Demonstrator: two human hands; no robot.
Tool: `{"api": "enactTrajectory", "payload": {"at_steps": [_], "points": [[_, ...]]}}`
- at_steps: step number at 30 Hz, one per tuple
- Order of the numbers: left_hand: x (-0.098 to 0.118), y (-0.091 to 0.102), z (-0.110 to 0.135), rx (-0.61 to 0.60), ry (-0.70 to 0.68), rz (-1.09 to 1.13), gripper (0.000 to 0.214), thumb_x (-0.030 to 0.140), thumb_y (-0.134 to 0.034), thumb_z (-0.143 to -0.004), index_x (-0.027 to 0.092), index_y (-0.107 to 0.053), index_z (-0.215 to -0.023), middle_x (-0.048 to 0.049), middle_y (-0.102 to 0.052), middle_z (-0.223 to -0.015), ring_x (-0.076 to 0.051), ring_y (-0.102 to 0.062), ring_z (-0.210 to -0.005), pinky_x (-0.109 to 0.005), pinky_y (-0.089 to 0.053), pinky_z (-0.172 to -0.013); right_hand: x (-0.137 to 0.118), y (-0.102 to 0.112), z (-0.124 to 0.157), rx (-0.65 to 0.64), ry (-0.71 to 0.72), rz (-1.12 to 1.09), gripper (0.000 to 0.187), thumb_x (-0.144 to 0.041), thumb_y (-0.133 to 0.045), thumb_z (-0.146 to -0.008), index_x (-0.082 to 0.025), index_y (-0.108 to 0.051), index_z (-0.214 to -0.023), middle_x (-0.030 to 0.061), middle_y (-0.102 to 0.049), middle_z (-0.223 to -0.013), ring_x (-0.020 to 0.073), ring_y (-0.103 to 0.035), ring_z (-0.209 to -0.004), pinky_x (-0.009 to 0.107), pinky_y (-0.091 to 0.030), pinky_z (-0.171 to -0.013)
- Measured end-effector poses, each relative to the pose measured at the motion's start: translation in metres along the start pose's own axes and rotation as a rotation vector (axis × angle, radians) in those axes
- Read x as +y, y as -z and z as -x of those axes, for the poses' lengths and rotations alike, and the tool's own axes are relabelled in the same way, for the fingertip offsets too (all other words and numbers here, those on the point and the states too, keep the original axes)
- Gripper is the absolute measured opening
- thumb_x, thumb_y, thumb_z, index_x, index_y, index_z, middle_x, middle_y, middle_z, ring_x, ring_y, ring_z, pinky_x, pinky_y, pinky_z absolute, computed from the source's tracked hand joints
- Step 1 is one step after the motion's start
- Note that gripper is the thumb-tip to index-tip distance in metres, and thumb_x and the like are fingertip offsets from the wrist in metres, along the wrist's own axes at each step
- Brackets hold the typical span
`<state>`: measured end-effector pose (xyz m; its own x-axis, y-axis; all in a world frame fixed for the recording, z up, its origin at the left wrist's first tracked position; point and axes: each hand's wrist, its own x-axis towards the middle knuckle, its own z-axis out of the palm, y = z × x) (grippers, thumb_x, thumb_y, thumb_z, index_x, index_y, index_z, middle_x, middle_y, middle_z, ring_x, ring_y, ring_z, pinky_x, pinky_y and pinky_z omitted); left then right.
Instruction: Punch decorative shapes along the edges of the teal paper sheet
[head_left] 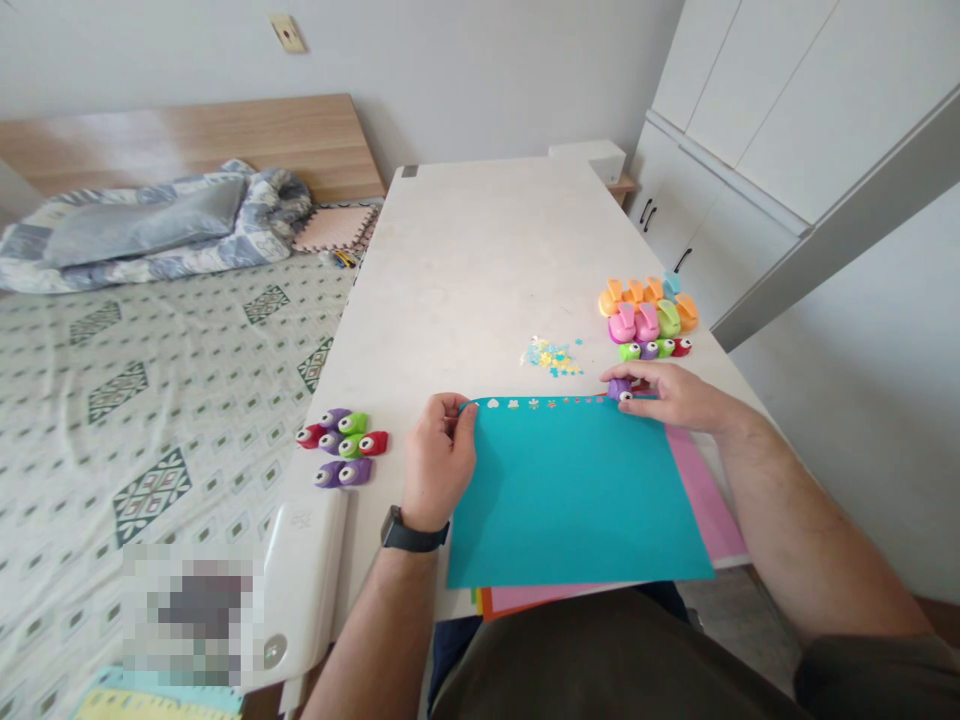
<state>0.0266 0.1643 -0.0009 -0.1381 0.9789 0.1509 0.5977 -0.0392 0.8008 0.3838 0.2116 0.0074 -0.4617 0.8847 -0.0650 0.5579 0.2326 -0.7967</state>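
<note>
A teal sheet of card [577, 490] lies on the white table, on top of a pink sheet [709, 495] and other coloured sheets. A row of small punched shapes runs along its far edge. My left hand [439, 460] pinches the sheet's far left corner. My right hand [667, 395] grips a purple craft punch [619, 390] fitted over the far edge, near the right end. Its lower part is hidden under my fingers. Several craft punches in red, purple and green [341, 445] stand left of the sheet, and a larger group [645, 320] stands beyond it.
Small paper cutouts [551, 355] lie scattered on the white table [480, 260]. A white device [300, 590] sits at the near left table edge. A bed [150, 400] runs along the left side, and white cupboards [750, 170] stand at the right.
</note>
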Motion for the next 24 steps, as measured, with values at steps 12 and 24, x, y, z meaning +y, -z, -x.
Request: {"api": "enactTrajectory", "payload": {"at_steps": [12, 24], "points": [[0.0000, 0.0007, -0.0003, -0.015, 0.017, -0.024, 0.021, 0.041, -0.057, -0.098, 0.021, -0.063, -0.100, 0.0012, -0.066, -0.073, -0.014, -0.059, -0.059, -0.025, -0.043, -0.058, 0.0011, -0.0018, -0.0007, 0.071, -0.013, -0.006, 0.045, -0.039, -0.073, -0.088, -0.028, -0.071, -0.131, 0.0068, -0.073, -0.128, 0.0277, -0.070, -0.109, 0.042, -0.057, -0.097], [-0.0054, -0.0033, -0.0008, -0.056, -0.022, 0.019, 0.020, 0.041, -0.054, -0.100, 0.021, -0.060, -0.099, 0.0000, -0.066, -0.079, -0.015, -0.062, -0.066, -0.026, -0.042, -0.058, 0.0030, 0.0004, -0.0026, 0.577, 0.015, 0.004, 0.048, -0.046, -0.067, -0.091, -0.026, -0.057, -0.134, 0.0080, -0.070, -0.115, 0.0245, -0.064, -0.094, 0.041, -0.055, -0.083]]}}
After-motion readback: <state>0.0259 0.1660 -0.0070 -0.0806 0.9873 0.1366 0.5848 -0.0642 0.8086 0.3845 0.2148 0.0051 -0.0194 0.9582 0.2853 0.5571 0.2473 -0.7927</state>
